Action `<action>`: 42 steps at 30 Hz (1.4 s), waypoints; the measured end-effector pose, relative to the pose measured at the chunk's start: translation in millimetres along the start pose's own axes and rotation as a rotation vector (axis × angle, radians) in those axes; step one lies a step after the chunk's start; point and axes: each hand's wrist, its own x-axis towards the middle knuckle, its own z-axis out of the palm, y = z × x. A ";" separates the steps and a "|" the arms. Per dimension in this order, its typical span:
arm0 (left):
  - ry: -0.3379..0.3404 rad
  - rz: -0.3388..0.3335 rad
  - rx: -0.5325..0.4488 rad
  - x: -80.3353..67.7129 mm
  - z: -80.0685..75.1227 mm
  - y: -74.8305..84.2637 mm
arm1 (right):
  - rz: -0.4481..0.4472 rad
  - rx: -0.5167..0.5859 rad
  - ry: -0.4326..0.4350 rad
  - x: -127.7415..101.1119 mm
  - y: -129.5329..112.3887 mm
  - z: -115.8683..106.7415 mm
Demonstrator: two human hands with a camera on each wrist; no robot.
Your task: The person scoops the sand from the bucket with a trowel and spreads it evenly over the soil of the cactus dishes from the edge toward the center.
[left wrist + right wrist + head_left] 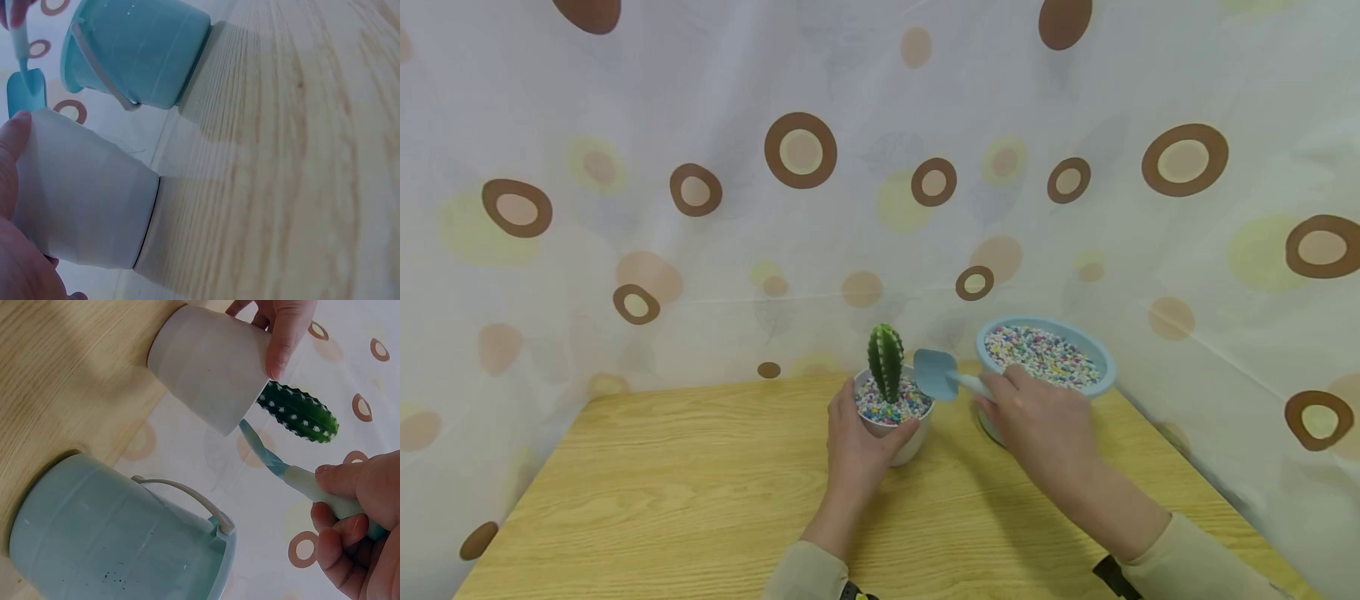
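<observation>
A white pot stands on the table, filled with multicoloured pebbles around a green cactus. My left hand grips the pot, thumb at its near rim and fingers round its left side. In my right hand is a small toy shovel, held by its pale handle. The shovel's blue blade is at the pot's right rim, beside the cactus. From the right wrist view the blade's tip meets the rim; whether pebbles lie on it I cannot tell.
A light blue bucket with a grey handle stands right of the pot, behind my right hand. More coloured pebbles fill it near the top. The wooden table backs onto a curtain printed with brown circles.
</observation>
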 end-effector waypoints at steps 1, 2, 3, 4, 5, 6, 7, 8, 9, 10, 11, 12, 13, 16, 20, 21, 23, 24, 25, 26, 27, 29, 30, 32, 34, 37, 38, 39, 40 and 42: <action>0.001 -0.001 0.001 0.0 -0.2 0.2 | 0.005 0.004 0.003 0.2 0.8 -0.5; 0.002 -0.002 0.001 0.0 -0.2 0.2 | 0.013 0.007 0.004 0.2 1.8 -1.1; 0.002 -0.003 0.001 0.1 -0.2 0.1 | 0.020 0.009 0.002 0.1 2.9 -1.9; 0.002 -0.005 0.001 0.1 -0.2 0.0 | 0.027 0.011 -0.001 0.0 4.1 -2.9; 0.002 -0.007 0.003 0.2 -0.1 -0.4 | 0.034 0.012 -0.004 -0.1 5.5 -3.8; 0.001 -0.008 0.004 0.3 0.0 -0.8 | 0.040 0.013 -0.007 -0.3 6.8 -4.8; 0.000 -0.009 0.002 0.3 0.1 -1.0 | 0.046 0.016 -0.010 -0.6 8.4 -6.0; -0.001 -0.010 0.000 0.4 0.2 -1.4 | 0.053 0.017 -0.010 -1.1 10.0 -6.9; -0.002 -0.011 -0.001 0.5 0.3 -1.8 | 0.056 0.021 -0.009 -1.2 11.6 -7.8; -0.003 -0.011 0.000 0.7 0.4 -2.2 | 0.060 0.023 -0.002 -1.5 13.1 -8.7; -0.004 -0.012 0.001 0.8 0.6 -2.7 | 0.063 0.022 0.005 -1.7 14.6 -9.5; -0.005 -0.012 0.001 0.9 0.6 -3.1 | 0.066 0.020 0.012 -1.8 16.1 -10.4; -0.005 -0.011 0.002 1.0 0.7 -3.4 | 0.069 0.021 0.020 -1.8 17.7 -11.2; -0.005 -0.008 0.006 1.4 0.8 -4.2 | 0.081 0.011 0.036 -2.2 22.2 -14.1; -0.008 -0.004 0.006 1.3 0.6 -3.6 | 0.115 -0.004 0.025 -3.5 28.8 -19.0; -0.009 -0.002 0.006 1.3 0.5 -3.6 | 0.124 -0.008 0.023 -3.8 30.6 -20.1; -0.013 -0.001 0.005 1.2 0.5 -3.7 | 0.145 -0.012 0.024 -4.5 34.1 -21.8; -0.014 0.000 0.006 1.2 0.5 -3.9 | 0.153 -0.013 0.026 -4.9 35.9 -22.5; -0.016 0.001 0.005 1.2 0.5 -4.0 | 0.160 -0.014 0.030 -5.2 37.8 -22.9; -0.017 0.002 0.004 1.2 0.5 -4.0 | 0.164 -0.016 0.036 -5.7 39.6 -23.2; -0.019 0.002 0.004 1.3 0.5 -4.0 | 0.168 -0.016 0.038 -6.2 41.4 -23.6; -0.018 0.005 0.004 1.5 0.5 -4.3 | 0.178 -0.013 0.034 -7.3 45.3 -24.3; -0.017 0.007 0.003 1.6 0.3 -4.4 | 0.189 -0.010 0.023 -7.7 47.3 -25.0; -0.020 0.003 0.006 2.0 0.1 -4.6 | 0.217 -0.002 -0.009 -8.4 51.2 -26.6; -0.024 0.001 0.009 2.4 0.0 -5.1 | 0.247 0.006 -0.040 -8.5 55.1 -28.4; -0.031 -0.005 0.014 2.6 -0.5 -4.9 | 0.281 0.009 -0.067 -8.4 60.5 -31.0; -0.031 -0.004 0.014 2.7 -0.7 -4.7 | 0.291 0.010 -0.070 -8.3 62.2 -31.7; -0.031 -0.003 0.014 2.7 -0.9 -4.6 | 0.301 0.012 -0.079 -8.1 63.8 -32.9; -0.030 -0.003 0.014 2.6 -1.3 -4.5 | 0.316 0.015 -0.095 -7.9 65.5 -34.3; -0.032 -0.006 0.010 2.9 -1.8 -4.4 | 0.356 0.026 -0.144 -7.4 68.8 -37.4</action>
